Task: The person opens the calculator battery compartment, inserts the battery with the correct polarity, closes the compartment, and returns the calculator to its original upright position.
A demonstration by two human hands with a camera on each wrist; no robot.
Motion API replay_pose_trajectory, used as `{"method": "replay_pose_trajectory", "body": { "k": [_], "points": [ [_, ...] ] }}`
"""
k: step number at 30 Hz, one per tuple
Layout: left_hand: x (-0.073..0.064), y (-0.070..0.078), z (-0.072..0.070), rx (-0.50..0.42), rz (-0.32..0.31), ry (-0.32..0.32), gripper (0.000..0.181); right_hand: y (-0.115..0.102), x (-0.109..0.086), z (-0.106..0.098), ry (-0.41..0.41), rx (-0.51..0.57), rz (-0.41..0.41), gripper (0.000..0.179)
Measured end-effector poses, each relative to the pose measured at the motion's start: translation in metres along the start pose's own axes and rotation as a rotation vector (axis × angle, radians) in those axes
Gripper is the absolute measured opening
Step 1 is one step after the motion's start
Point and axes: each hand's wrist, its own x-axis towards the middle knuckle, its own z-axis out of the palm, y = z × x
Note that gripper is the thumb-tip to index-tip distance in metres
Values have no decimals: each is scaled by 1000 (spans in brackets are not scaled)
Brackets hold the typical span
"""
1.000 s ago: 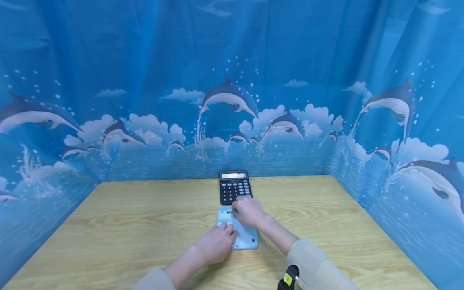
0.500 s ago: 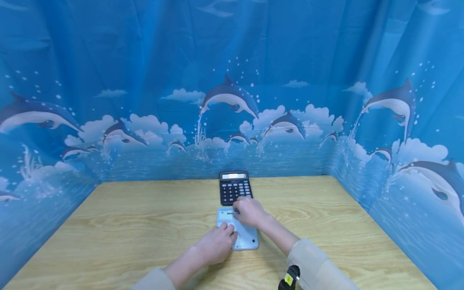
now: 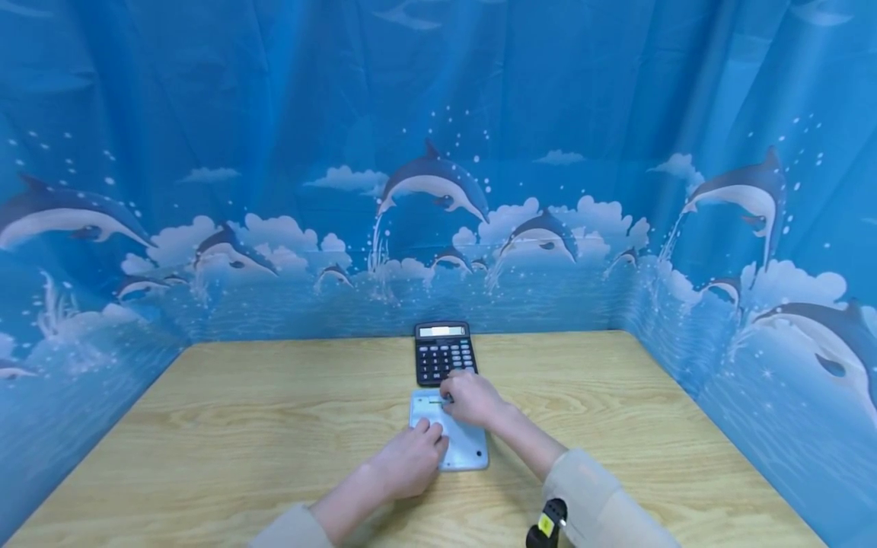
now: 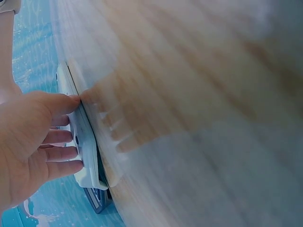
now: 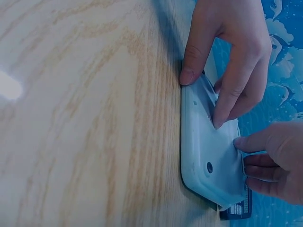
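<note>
A pale blue calculator (image 3: 466, 445) lies with its plain back up on the table. My left hand (image 3: 409, 460) holds its near left part: in the right wrist view the thumb is at the near edge and the bent fingers (image 5: 232, 92) rest on the back. My right hand (image 3: 471, 399) is bent over the far end, its fingertips beside a small slot with a green strip (image 3: 435, 402). A tiny dark spot shows at those fingertips, but whether they pinch anything is hidden. In the right wrist view the right thumb (image 5: 245, 143) touches the calculator's far part.
Just beyond stands a black calculator (image 3: 438, 361), keys up and display lit by glare, partly covered by my right hand. A wood-grain table (image 3: 274, 411) lies beneath. Blue curtains with dolphins (image 3: 432, 183) enclose the back and sides. A dark strap end (image 3: 544, 525) hangs near the right sleeve.
My right fingertips have shifted very slightly to the right along the green strip. The left hand and both calculators have stayed in place.
</note>
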Motion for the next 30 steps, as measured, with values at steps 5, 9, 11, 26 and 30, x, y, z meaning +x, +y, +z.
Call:
{"method": "replay_pose_trajectory", "body": {
  "k": [5,9,11,26,30],
  "points": [
    [0,0,-1,-7,-2,-12,38,-1,0,0,-5,9,6,19],
    [0,-1,0,4,4,10,38,0,0,0,-2,23,16,20],
    [0,-1,1,10,6,19,37,0,0,1,0,32,22,20],
    [0,-1,1,-10,-3,11,36,8,3,1,2,100,29,20],
    [0,-1,2,-10,2,17,37,9,5,2,-10,101,30,20]
  ]
}}
